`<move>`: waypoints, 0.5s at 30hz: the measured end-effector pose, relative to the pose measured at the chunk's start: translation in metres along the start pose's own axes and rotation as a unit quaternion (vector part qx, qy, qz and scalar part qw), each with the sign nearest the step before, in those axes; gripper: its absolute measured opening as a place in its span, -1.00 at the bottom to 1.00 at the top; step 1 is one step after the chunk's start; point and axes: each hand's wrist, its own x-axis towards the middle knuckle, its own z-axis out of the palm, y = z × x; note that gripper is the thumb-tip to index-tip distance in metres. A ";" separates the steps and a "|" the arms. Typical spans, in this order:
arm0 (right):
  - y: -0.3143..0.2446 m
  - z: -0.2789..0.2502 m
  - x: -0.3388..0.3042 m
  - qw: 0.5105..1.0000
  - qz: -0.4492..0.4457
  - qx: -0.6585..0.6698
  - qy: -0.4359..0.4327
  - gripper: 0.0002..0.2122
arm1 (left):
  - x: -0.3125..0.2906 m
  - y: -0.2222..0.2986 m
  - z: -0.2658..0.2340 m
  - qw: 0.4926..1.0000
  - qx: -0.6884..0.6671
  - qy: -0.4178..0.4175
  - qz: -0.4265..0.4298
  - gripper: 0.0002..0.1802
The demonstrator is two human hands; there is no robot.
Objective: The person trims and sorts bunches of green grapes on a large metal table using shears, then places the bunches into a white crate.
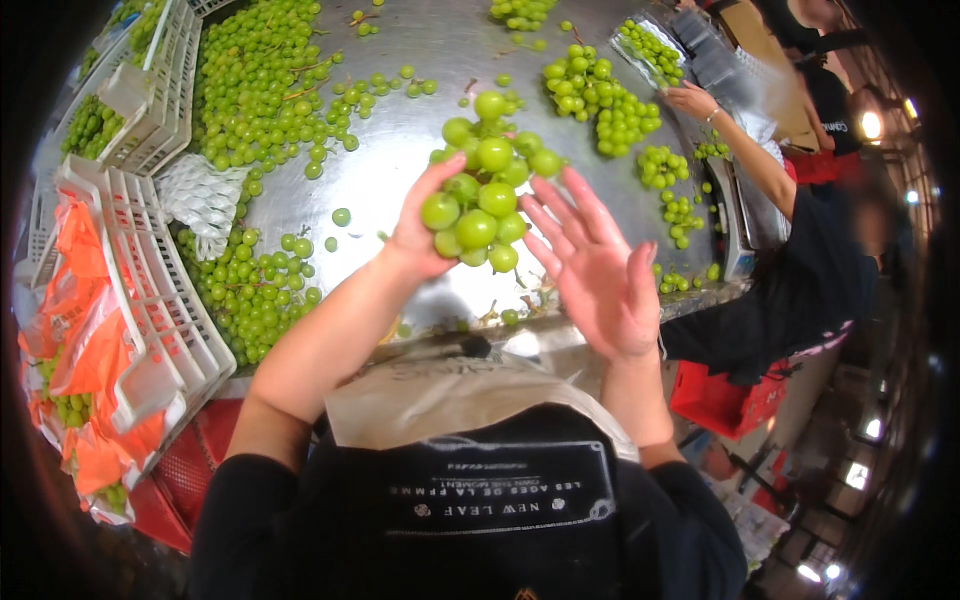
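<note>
A bunch of green grapes (478, 205) hangs above the shiny metal table (385, 130), held in my left hand (425, 220), whose thumb and palm wrap its left side. My right hand (590, 265) is beside the bunch with its palm up and fingers spread, the fingertips close to the grapes. Whether those fingertips touch the bunch I cannot tell. Loose grapes and a large heap of green grapes (255, 90) lie on the table to the left. More bunches (600, 100) rest on the far right part of the table.
White plastic crates (165, 270) stand along the left, one lined with orange and white bags (85, 290). White foam netting (205, 195) lies by the heap. At the right, a co-worker's hand (692, 102) touches a clear tray of grapes (650, 52). A red crate (725, 395) is below the table's right end.
</note>
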 end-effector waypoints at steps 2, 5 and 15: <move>-0.001 -0.004 0.000 1.000 -0.007 -0.025 -0.005 -0.22 | 0.000 0.002 -0.003 1.000 0.003 -0.017 -0.005 -0.41; 0.000 -0.011 0.000 0.996 -0.018 -0.085 0.000 -0.30 | -0.002 0.007 -0.005 0.999 -0.012 -0.043 -0.010 -0.40; 0.022 -0.008 0.015 0.987 -0.004 -0.143 0.072 -0.38 | -0.006 0.009 0.000 0.975 0.200 0.039 0.092 -0.46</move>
